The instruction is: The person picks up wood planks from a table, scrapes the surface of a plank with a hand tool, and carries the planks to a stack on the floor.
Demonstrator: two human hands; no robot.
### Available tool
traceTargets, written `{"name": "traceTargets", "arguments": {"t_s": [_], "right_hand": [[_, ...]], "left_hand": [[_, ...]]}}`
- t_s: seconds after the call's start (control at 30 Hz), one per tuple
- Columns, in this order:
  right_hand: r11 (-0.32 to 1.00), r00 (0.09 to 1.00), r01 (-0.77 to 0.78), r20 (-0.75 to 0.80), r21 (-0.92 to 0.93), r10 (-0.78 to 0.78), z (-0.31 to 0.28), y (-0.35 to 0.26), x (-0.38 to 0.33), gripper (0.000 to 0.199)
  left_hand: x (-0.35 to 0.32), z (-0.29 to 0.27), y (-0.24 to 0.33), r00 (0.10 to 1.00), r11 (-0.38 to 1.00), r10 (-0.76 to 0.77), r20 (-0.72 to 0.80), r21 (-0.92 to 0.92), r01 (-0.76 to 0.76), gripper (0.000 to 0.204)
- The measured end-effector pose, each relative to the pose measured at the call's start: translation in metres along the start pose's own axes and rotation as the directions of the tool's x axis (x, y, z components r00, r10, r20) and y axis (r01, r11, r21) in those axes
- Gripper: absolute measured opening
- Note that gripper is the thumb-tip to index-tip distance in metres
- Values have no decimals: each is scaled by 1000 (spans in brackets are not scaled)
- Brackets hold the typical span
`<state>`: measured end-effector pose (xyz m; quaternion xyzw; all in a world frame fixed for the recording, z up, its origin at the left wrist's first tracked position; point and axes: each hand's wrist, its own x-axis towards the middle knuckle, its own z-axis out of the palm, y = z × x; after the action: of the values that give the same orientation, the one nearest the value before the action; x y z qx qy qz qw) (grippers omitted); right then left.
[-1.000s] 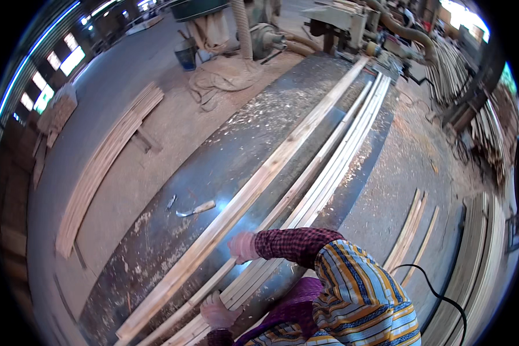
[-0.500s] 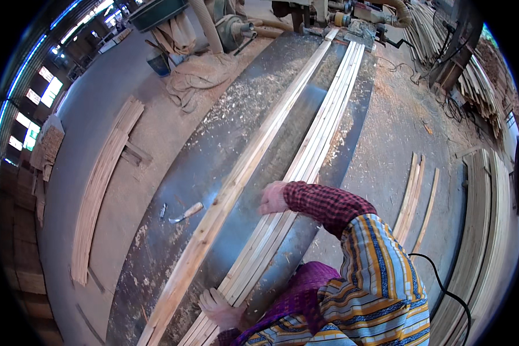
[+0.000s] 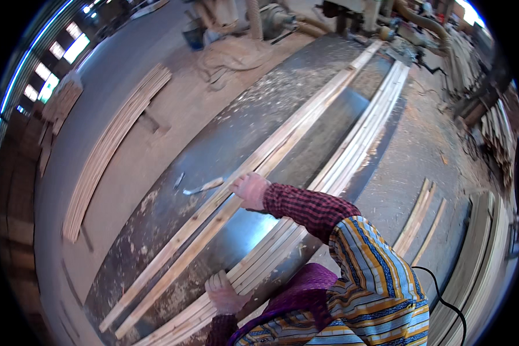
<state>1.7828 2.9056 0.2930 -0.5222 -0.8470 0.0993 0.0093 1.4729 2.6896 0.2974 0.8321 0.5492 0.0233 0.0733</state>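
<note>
Two long pale wooden strips (image 3: 176, 254) run side by side up a dark metal table, with a narrow gap between them at the near end. My right hand (image 3: 251, 190), its fingers curled, is closed on the wooden strip on the right of this pair. Nearer the table's right edge lies a bundle of several wooden strips (image 3: 274, 245). My left hand (image 3: 226, 293) lies over the near part of that bundle, its fingers stretched across the wood. Both hands seem to be in thin pale gloves.
A knife-like tool with a wooden handle (image 3: 212, 184) and a small metal piece (image 3: 179, 180) lie left of the strips. A machine (image 3: 401, 43) stands at the table's far end. Stacked boards (image 3: 118, 147) rest at left, more boards (image 3: 473, 271) at right, near a black cable (image 3: 441, 291).
My right hand has moved left from the bundle to the left-hand strips. Two separate strips show there now, where one pale length showed before. The view has shifted; my left hand stays on the bundle.
</note>
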Motion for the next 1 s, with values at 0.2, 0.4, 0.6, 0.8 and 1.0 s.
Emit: {"name": "traceTargets", "arguments": {"t_s": [0.2,0.4,0.6,0.8,1.0], "right_hand": [[978,956,71,294,-196,-10,-2,-56,127,37],[968,973,229,1,-99,-230,4,-53,114,22],[901,943,215,160,377,-292,14,-109,69,46],[899,893,251,273,357,-358,36,-91,-8,46],[983,941,139,293,124,-170,42,35,-62,35]], "left_hand": [[-32,25,-28,998,998,-57,-24,2,57,114],[-18,-5,-32,974,991,-105,200,-64,120,103],[-30,-16,-30,971,992,-93,221,-68,110,100],[-28,-30,-29,952,996,-85,294,-12,93,107],[-30,-46,-26,944,994,-99,316,-20,111,107]]}}
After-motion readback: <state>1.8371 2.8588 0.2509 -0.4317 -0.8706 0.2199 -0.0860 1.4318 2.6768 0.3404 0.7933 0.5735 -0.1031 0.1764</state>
